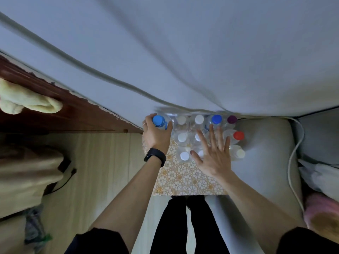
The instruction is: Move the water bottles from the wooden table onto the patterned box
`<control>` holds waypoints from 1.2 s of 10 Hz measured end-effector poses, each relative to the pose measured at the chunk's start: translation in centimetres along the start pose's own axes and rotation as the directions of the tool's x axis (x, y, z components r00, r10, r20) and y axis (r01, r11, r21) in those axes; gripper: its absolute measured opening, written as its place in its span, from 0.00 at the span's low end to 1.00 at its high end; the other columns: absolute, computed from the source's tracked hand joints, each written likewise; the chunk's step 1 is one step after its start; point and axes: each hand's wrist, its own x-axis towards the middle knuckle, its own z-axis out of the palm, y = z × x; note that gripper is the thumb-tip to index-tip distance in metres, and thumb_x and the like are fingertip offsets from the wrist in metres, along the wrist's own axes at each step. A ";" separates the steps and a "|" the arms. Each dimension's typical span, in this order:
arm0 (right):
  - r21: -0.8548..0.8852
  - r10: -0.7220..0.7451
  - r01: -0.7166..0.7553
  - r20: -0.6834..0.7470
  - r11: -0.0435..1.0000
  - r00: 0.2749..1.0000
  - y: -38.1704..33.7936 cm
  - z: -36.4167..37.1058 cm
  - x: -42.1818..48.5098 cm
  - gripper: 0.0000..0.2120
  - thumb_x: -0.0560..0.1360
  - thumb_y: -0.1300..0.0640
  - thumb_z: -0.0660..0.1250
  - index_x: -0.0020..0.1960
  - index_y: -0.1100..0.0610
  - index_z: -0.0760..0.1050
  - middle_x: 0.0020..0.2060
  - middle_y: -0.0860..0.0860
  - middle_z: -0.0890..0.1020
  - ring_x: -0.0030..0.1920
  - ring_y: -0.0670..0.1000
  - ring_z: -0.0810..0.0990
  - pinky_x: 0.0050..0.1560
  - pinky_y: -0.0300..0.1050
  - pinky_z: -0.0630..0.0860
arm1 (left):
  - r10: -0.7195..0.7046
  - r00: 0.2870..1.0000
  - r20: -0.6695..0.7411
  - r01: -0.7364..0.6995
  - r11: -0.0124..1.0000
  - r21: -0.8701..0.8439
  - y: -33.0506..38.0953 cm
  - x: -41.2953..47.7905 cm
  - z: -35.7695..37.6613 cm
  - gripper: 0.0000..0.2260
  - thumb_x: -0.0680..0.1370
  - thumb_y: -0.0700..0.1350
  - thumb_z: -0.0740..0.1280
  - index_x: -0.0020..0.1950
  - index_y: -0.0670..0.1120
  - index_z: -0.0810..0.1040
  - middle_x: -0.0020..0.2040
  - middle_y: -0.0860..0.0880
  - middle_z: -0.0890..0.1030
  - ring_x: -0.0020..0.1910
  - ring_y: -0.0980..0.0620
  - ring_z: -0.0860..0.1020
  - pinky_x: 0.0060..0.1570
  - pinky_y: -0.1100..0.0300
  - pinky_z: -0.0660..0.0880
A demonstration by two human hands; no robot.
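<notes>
The box (183, 182) sits straight ahead of the person, its far edge against the wall (183, 52). The bottles (182, 137) stand in rows on its far half. The left hand (156, 133) grips the end bottle (159, 121) at the rows' far left corner, and the right hand (213, 156) spreads flat above their right side. The table (55, 110) lies left of the box along the wall, with a cloth (27, 101) on it. A cushion (262, 153) lies just right of the box, and a cable (293, 153) runs along its right side.

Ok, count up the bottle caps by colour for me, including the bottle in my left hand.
White caps: 7
Blue caps: 2, one on the bottle that the left hand grips
Red cap: 1
Purple cap: 1
Total: 11 in sight; the right hand may hide more.
</notes>
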 end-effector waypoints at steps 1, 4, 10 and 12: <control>-0.021 -0.008 0.009 0.004 1.000 1.000 0.2 0.2 0.1 0.39 0.77 0.29 0.51 0.81 0.45 0.43 0.80 0.55 0.41 0.79 0.59 0.35 0.76 0.67 0.42 | 0.008 1.000 -0.006 -0.008 1.000 -0.010 0.1 0.1 1.1 0.25 0.72 0.49 0.77 0.64 0.46 0.71 0.61 0.47 0.74 0.54 0.52 0.74 0.48 0.60 0.71; -0.004 -0.020 0.020 0.022 1.000 1.000 0.1 -0.3 0.0 0.39 0.77 0.30 0.52 0.81 0.45 0.44 0.81 0.55 0.43 0.79 0.59 0.35 0.76 0.67 0.42 | 0.032 0.987 0.156 -0.031 0.999 -0.013 -0.6 0.6 0.1 0.35 0.68 0.57 0.78 0.69 0.52 0.64 0.66 0.50 0.67 0.61 0.50 0.72 0.60 0.54 0.74; 0.210 -0.001 0.052 -0.240 0.976 0.971 -0.7 -13.3 -10.7 0.20 0.78 0.46 0.61 0.68 0.50 0.75 0.65 0.51 0.79 0.70 0.58 0.71 0.70 0.58 0.68 | -0.139 0.801 0.583 -0.190 0.864 0.467 2.8 -11.9 -9.8 0.30 0.75 0.54 0.64 0.76 0.50 0.61 0.71 0.43 0.69 0.66 0.42 0.71 0.62 0.45 0.73; 0.236 -0.004 0.064 -0.247 0.970 0.969 1.6 -17.1 -13.5 0.19 0.79 0.42 0.58 0.66 0.45 0.76 0.67 0.46 0.77 0.73 0.55 0.68 0.73 0.53 0.65 | 0.226 0.786 0.575 -0.553 0.672 0.492 7.3 -15.7 -10.7 0.26 0.79 0.55 0.60 0.76 0.53 0.62 0.75 0.47 0.67 0.74 0.45 0.64 0.73 0.48 0.62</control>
